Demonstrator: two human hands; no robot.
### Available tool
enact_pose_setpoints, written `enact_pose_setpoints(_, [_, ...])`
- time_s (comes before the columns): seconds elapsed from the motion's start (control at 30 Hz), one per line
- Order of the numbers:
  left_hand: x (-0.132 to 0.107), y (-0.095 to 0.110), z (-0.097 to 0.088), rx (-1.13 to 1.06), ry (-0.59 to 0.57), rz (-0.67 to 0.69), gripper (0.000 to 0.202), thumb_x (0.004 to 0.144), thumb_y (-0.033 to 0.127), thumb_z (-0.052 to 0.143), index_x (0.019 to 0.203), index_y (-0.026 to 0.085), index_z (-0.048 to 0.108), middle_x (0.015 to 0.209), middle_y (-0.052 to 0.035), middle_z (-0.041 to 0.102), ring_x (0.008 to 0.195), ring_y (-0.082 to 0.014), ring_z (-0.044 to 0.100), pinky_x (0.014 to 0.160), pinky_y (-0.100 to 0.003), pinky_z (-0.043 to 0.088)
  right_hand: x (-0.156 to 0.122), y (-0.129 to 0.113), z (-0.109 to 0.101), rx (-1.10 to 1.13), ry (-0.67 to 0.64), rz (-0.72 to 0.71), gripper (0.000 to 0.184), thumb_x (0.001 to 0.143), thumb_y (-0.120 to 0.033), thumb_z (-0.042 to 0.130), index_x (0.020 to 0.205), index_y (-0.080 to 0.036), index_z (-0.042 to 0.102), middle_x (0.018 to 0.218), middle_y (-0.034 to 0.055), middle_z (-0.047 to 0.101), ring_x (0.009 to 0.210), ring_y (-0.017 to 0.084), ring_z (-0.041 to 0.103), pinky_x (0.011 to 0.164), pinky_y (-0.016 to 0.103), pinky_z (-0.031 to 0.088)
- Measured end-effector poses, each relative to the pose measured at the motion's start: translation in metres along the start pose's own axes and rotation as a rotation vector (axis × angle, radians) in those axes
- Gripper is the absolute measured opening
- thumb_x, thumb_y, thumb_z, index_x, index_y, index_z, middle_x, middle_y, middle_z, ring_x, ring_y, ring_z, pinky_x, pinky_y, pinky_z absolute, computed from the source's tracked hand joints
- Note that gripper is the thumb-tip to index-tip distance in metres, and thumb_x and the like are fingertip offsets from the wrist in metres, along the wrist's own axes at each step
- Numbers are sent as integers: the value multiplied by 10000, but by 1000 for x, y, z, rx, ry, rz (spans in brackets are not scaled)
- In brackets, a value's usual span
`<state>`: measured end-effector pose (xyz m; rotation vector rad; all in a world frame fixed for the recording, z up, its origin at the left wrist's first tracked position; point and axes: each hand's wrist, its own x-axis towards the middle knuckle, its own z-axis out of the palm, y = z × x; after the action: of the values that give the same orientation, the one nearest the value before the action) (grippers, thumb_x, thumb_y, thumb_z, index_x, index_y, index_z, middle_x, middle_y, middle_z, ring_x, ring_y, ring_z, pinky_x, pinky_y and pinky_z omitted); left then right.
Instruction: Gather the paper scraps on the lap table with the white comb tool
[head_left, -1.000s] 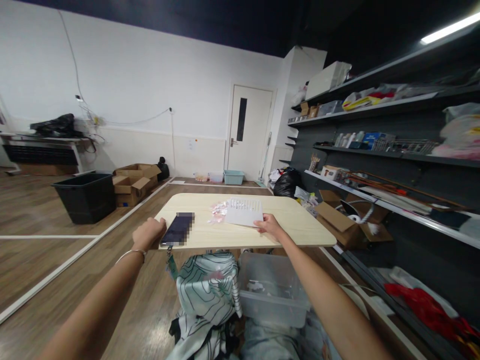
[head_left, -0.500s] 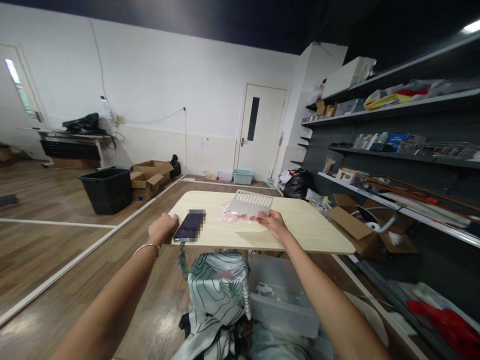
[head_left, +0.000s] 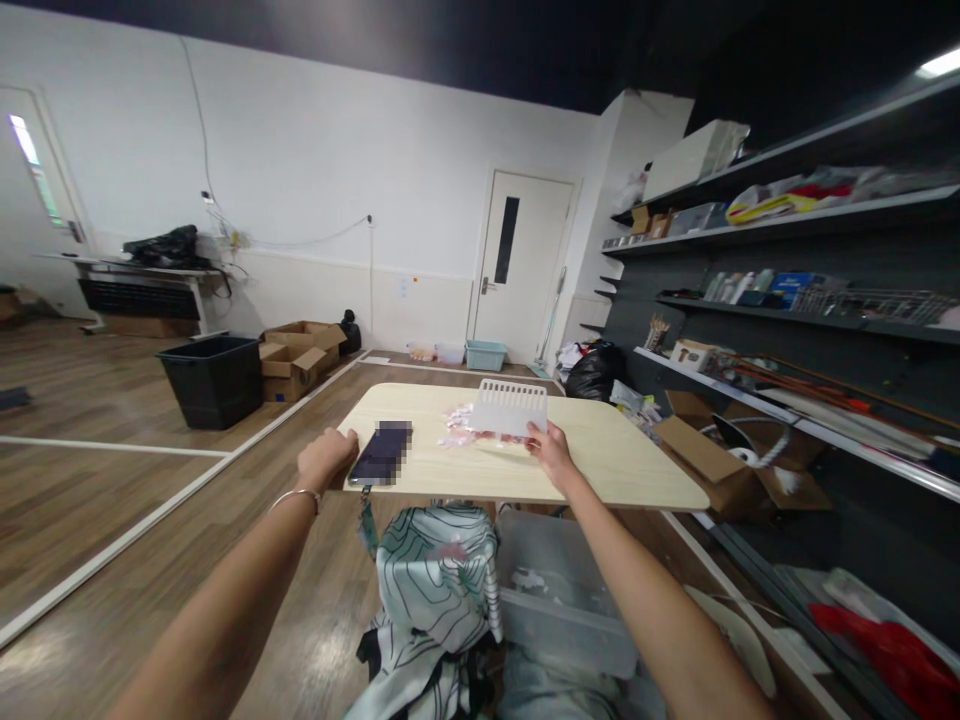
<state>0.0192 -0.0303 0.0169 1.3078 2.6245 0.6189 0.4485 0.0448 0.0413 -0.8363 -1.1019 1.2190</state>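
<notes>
My right hand [head_left: 553,456] is closed on the near right corner of a flat white plastic piece with a row of slots [head_left: 508,408] along its far edge. It is held tilted over the right part of a scatter of small pink and white scraps [head_left: 457,428] and hides some of them. At the left side of the pale wooden table [head_left: 600,470], my left hand [head_left: 327,458] is closed on the table edge. A dark phone [head_left: 381,455], its screen partly blurred out, lies just right of that hand, with a strap hanging off the near edge.
Below the table are a patterned cloth bag [head_left: 439,560] and a clear plastic bin [head_left: 562,580]. A black bin [head_left: 214,380] and cardboard boxes [head_left: 296,365] stand left on the floor. Loaded shelves [head_left: 787,315] and an opened carton [head_left: 712,465] are on the right.
The slotted white piece has shifted slightly right and turned more squarely toward me, together with my right hand. My left hand and the phone stay in place.
</notes>
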Motion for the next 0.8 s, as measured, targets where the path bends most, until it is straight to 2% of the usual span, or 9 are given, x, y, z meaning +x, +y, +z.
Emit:
enact_pose_setpoints(0.1, [2,-1,1,7,14,-5,672,942,548,352,1235,47,693,1173,-301,727,1106,-429,703,890,-501,528,3,-9,-23,-10,-24,33,422,523,-286,918,836,-202,647,766,-9,684,551,87,505,495,221,432])
enact_pose_setpoints(0.17, [2,-2,1,17,29,-9,675,943,549,358,1237,42,691,1182,-301,725,1111,-430,701,890,-500,527,3,-11,-33,40,29,3,408,524,-275,911,815,-216,630,767,-14,679,569,89,510,488,210,423])
enact_pose_setpoints(0.27, [2,-2,0,25,44,-5,669,944,545,362,1233,42,696,1180,-300,726,1117,-426,700,895,-493,524,2,-9,-37,-4,109,-24,367,546,-290,891,791,-228,624,745,-16,672,568,95,499,474,206,414])
enact_pose_setpoints(0.4, [4,-2,0,20,16,-16,675,939,537,365,1241,34,699,1186,-301,725,1108,-440,698,882,-501,525,1,-8,-35,-70,130,-27,357,572,-334,880,818,-214,651,759,-5,689,529,85,478,475,224,415])
enact_pose_setpoints(0.5, [5,-2,0,19,10,-19,682,941,532,352,1256,31,691,1187,-295,726,1111,-440,697,880,-498,525,-2,-10,-35,-92,42,-29,396,570,-374,910,843,-200,681,780,4,704,557,96,537,549,245,473])
enact_pose_setpoints(0.63, [6,-2,1,15,8,-21,692,936,546,353,1258,33,688,1187,-299,724,1119,-437,695,882,-496,526,-6,-12,-37,-162,-140,-18,440,563,-448,937,853,-184,738,799,39,736,706,173,666,687,297,535])
enact_pose_setpoints(0.8, [5,-2,1,10,12,-11,686,935,546,352,1248,40,694,1171,-300,728,1100,-438,701,873,-499,528,-7,-13,-37,-205,-188,-13,495,535,-510,953,856,-186,762,790,37,743,697,177,669,712,312,522])
